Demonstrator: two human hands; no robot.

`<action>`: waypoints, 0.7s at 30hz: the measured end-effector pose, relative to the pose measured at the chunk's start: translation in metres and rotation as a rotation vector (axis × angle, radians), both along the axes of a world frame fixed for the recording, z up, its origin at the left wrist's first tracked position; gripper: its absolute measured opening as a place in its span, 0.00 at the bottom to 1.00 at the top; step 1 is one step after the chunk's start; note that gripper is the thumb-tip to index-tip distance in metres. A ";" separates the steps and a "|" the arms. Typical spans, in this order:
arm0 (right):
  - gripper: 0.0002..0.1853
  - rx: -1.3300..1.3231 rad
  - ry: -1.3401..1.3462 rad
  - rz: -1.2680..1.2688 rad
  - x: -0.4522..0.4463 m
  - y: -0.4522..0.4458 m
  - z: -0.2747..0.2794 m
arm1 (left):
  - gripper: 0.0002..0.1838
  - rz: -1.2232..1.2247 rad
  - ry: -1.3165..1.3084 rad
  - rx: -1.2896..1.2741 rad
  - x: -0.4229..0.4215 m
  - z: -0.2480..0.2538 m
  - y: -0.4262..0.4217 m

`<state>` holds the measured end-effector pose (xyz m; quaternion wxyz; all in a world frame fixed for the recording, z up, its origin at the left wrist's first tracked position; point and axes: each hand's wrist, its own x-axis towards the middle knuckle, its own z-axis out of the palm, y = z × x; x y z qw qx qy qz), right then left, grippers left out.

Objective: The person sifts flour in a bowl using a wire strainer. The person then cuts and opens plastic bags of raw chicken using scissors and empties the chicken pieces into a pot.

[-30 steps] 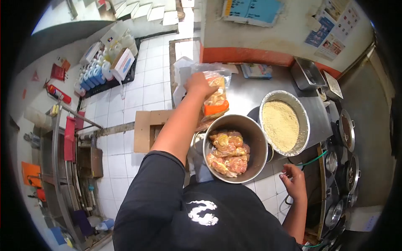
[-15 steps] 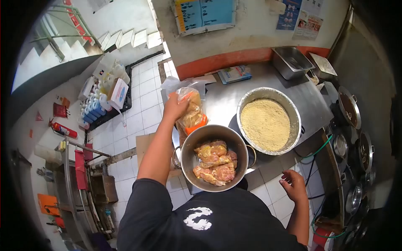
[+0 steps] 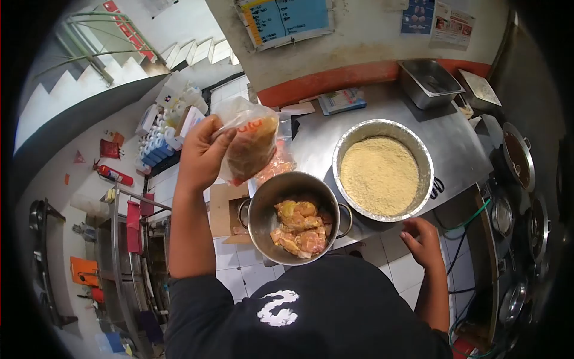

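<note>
My left hand (image 3: 206,146) grips the top of a clear plastic bag (image 3: 251,143) with yellowish meat inside and orange print, lifted above the table's left end. Behind it, another bag with pink meat (image 3: 278,164) lies on the table. Close to my body stands a deep metal pot (image 3: 260,218) with two side handles, holding pieces of marinated raw meat (image 3: 301,227). A wide metal pot (image 3: 426,173) of pale yellow crumbs (image 3: 379,176) is to its right. My right hand (image 3: 422,239) hangs with bent, parted fingers below the crumb pot, holding nothing.
The steel table (image 3: 314,137) carries a blue-white packet (image 3: 342,102), a steel tray (image 3: 429,84) and black scissor handles (image 3: 437,188). A cardboard box (image 3: 224,209) is left of the meat pot. Pans line the right side; a metal rack (image 3: 125,239) stands left.
My left hand has lifted the bag of yellowish meat up from the table and to the left, uncovering the pink meat bag. The camera view has shifted. My right hand stays low and empty.
</note>
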<state>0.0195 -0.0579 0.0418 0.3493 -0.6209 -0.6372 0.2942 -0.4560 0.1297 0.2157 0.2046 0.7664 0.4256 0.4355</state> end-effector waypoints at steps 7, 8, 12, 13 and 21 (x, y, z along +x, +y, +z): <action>0.17 0.183 0.207 0.453 -0.142 0.182 0.029 | 0.11 0.057 0.120 -0.159 0.025 -0.061 -0.050; 0.23 0.171 0.206 0.494 -0.174 0.224 0.013 | 0.06 -0.063 0.194 -0.139 0.021 -0.086 -0.051; 0.39 -0.199 -0.217 0.385 -0.266 0.347 -0.042 | 0.07 -0.068 0.240 -0.182 0.033 -0.144 -0.103; 0.46 -0.232 -0.226 0.418 -0.277 0.372 -0.073 | 0.06 -0.118 0.225 -0.152 0.026 -0.162 -0.106; 0.25 -0.539 0.336 0.300 -0.314 0.390 -0.114 | 0.26 0.189 0.234 -0.303 0.021 -0.125 -0.133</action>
